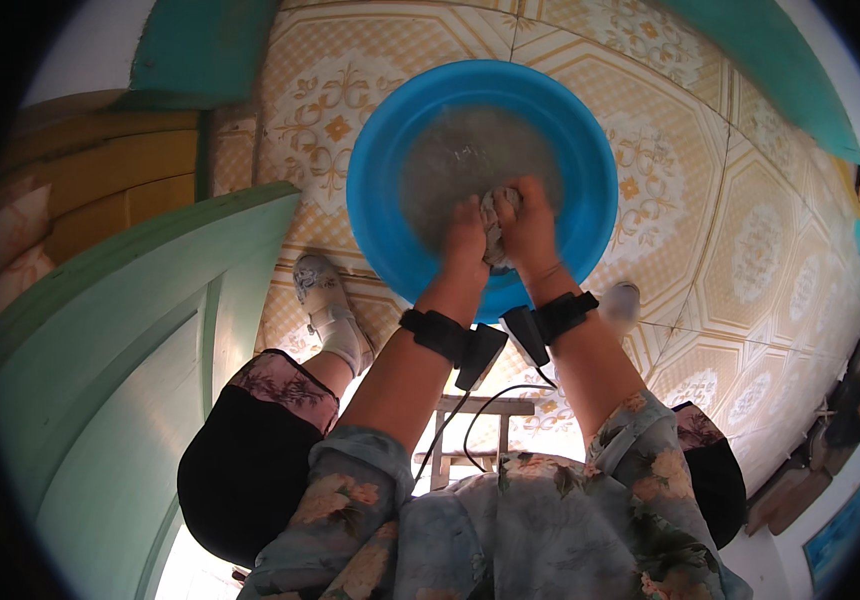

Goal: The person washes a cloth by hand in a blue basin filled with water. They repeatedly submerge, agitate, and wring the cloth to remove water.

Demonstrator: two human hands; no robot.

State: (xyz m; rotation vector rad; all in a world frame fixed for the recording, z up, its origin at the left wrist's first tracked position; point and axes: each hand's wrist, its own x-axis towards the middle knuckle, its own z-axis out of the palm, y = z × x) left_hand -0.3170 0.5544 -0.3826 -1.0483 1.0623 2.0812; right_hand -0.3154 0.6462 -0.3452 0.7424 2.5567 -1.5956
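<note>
A blue plastic basin [366, 180] on the floor holds murky grey water [467, 154]. Over its near part, my left hand [466, 238] and my right hand [530, 229] grip a wet, bunched grey cloth [496, 225] between them. The fingers of my right hand wrap over the top of the cloth, while my left hand presses from the other side. Some of the cloth is hidden behind my fingers. Each wrist wears a black strap with a small box on it, and black cables run back from the boxes.
Patterned floor tiles [756, 232] surround the basin. At left stands a green door [122, 390], close to my shoe [317, 281]. A wooden stool frame [486, 406] shows below my forearms. Several shoes [805, 472] line the right wall.
</note>
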